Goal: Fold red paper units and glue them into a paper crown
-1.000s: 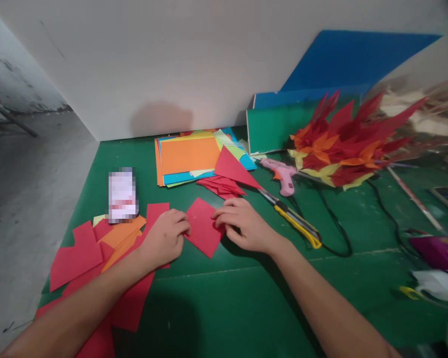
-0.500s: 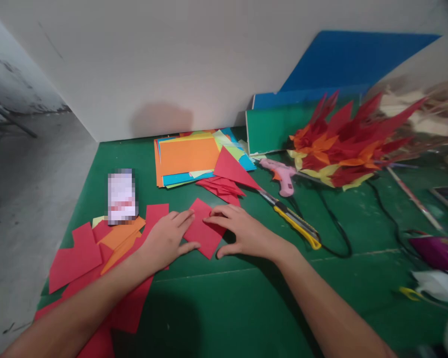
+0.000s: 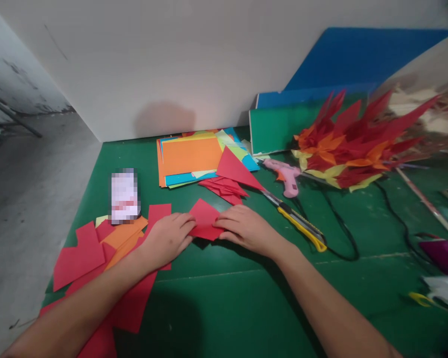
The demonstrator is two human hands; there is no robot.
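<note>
A small square of red paper [image 3: 205, 220] is held between my two hands, turned corner-on, its near edge slightly raised over the green table. My left hand [image 3: 171, 232] pinches its left corner, thumb below and fingers on top. On the opposite corner my right hand [image 3: 242, 226] closes in the same way. Just beyond the square lie several folded red paper pieces [image 3: 226, 190] and a larger red triangle [image 3: 236, 169]. To the right of them rests a yellow utility knife [image 3: 302, 228]. Red paper offcuts [image 3: 84, 253] lie under and beside my left forearm.
Coloured paper sheets [image 3: 190, 155] are stacked at the back. A pink glue gun [image 3: 285, 175] with a black cord lies beside a red-orange paper flame shape [image 3: 343, 146]. A blurred phone-like object [image 3: 125, 195] sits at left. A purple item [image 3: 446, 254] is at the right edge.
Both hands have closed on the red paper's side corners, where the fingers were looser before. The square's near part has lifted off the table. The view has shifted slightly.
</note>
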